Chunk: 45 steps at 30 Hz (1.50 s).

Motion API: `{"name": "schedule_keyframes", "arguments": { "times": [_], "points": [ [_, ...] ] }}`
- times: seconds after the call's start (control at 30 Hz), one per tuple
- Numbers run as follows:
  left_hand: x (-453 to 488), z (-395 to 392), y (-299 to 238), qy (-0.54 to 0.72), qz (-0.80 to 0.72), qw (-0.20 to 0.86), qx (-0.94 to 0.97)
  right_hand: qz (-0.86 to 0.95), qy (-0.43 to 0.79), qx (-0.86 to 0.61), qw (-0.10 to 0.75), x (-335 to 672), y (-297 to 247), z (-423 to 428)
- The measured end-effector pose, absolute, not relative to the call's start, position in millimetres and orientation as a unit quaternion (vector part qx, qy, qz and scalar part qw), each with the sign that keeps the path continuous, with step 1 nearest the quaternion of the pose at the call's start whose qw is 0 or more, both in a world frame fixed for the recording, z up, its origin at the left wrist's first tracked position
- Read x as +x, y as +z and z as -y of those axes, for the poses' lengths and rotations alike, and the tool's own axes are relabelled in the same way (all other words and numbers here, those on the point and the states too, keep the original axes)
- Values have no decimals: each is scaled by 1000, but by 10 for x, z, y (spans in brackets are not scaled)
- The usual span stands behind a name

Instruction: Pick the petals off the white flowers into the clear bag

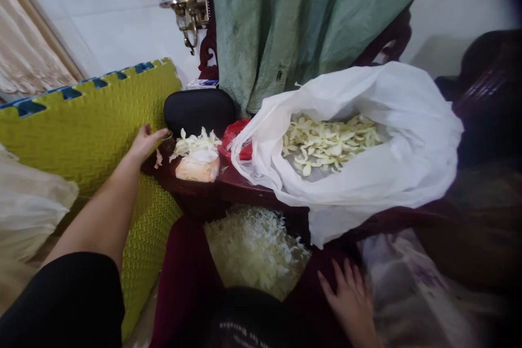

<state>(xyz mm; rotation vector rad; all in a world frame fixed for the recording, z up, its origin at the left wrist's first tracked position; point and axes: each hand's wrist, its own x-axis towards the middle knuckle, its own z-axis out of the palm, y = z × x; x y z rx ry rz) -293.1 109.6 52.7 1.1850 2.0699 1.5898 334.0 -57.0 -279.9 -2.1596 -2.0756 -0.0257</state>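
Observation:
My left hand (144, 143) reaches out at the left end of the dark red wooden surface, one digit stretched toward a small dark round object (166, 142) that I cannot make out. Its fingers look apart, with nothing plain between them. Just right of it, pale flowers (198, 143) lie heaped above an orange-and-white packet (198, 167). My right hand (350, 296) rests on my right thigh, fingers spread and holding nothing. Between my legs sits a big pile of cream-white petals (261, 250); its container is mostly hidden.
A large open white plastic bag (420, 157) holds yellowish-white flowers (330, 141). Beside it lie a red plastic bag (236, 138) and a black case (199, 110). Yellow foam mats (101, 114) stand at left; a green curtain (285, 27) hangs behind. Another whitish bag (408, 272) is at lower right.

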Motion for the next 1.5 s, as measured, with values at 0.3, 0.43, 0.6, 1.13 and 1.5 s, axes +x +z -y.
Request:
{"name": "schedule_keyframes", "arguments": {
  "times": [0.3, 0.43, 0.6, 1.13, 1.5],
  "points": [
    [-1023, -847, 1166, 474, -403, -126, 773, 667, 28, -743, 44, 3117, -2590, 520],
    [17, -1035, 1044, 319, -349, -39, 880, 665, 33, -745, 45, 3057, -2523, 499],
    [857, -1720, 731, 27, -463, 70, 883, 661, 46, -745, 75, 3059, -2501, 509],
    [1217, -2201, 246, 45, -525, 77, 847, 622, 130, -748, 190, 3139, -2418, 488],
    [674, -1325, 982, 445, -252, -144, 847, 445, 607, -391, 530, 2691, -476, 567]
  ]
}}
